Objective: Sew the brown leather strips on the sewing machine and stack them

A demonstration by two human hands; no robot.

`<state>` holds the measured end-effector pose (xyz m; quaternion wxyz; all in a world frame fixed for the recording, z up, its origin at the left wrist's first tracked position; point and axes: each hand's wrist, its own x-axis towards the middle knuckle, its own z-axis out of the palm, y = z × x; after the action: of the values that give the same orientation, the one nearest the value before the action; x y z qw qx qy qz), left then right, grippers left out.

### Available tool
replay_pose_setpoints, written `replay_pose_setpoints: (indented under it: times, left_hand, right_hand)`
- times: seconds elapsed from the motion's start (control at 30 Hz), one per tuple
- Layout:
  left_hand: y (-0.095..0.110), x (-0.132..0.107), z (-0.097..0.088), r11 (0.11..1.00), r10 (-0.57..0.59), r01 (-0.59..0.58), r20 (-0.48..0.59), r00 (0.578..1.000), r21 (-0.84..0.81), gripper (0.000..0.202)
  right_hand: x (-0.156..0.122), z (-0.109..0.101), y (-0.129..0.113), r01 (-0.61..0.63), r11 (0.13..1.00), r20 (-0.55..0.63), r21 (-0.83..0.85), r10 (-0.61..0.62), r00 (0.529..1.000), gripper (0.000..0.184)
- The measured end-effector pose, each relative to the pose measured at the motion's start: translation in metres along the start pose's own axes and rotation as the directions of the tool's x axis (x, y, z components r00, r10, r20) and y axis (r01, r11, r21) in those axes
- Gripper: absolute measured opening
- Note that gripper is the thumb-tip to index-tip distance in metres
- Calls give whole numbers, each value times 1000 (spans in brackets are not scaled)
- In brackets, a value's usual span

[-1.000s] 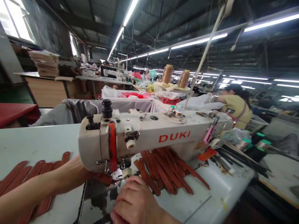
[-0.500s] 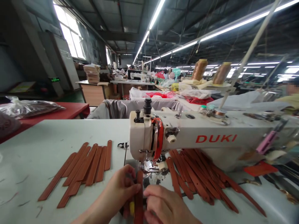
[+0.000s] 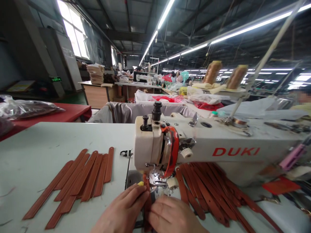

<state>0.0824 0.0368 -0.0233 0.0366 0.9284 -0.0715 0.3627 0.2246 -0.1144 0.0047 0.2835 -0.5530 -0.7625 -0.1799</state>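
Head view: left hand [image 3: 123,211] and right hand [image 3: 173,216] pinch a brown strap [image 3: 145,180] on the pale table [image 3: 48,142] under strip lights [image 3: 165,14].

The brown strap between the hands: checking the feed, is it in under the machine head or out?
In: the strap reaches under the machine head, between left hand and right hand.

A long hall lies under a dark trussed roof [image 3: 136,19], lit by rows of fluorescent tubes [image 3: 165,14] running from twelve toward two o'clock. Bright windows [image 3: 73,35] sit at ten o'clock in a grey wall [image 3: 21,48]. A red table [image 3: 70,113] stands at nine and a wooden desk [image 3: 97,97] at eleven, on a green floor [image 3: 73,98]. White benches [image 3: 138,85] recede at twelve.
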Motion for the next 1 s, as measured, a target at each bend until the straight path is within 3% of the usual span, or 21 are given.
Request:
replay_pose_setpoints:
  times: [0.17,0.3,0.4,0.53,0.63,0.73,0.87,1.0]
  left_hand:
    - [4,18,-16,999,23,-28,110,994,42,35]
    - [5,26,-23,995,39,-44,55,998,89,37]
    - [3,23,-17,998,23,-27,68,997,54,40]
    - [-1,19,-11,1000,-3,2,132,991,11,32]
    - [-2,20,-13,999,-39,40,190,981,-5,31]
    - [0,21,-15,995,-80,92,204,976,-48,31]
    - [3,18,-15,995,-73,85,213,974,-44,31]
    - [3,17,-17,998,-48,55,274,960,-18,39]
  right_hand:
    - [-5,6,2,-36,998,-31,-43,35,999,44]
    - [-17,17,8,-68,994,-22,-81,66,998,45]
    - [-24,24,10,-76,993,-8,-86,75,997,32]
    - [-19,5,14,-190,978,-13,-83,189,982,13]
    - [-16,-34,24,-326,939,30,-112,331,943,8]
    - [-22,-63,36,-442,877,109,-188,466,878,15]
    - [-34,-62,46,-435,848,204,-303,504,839,33]
    - [-34,-54,50,-492,827,335,-274,561,757,46]
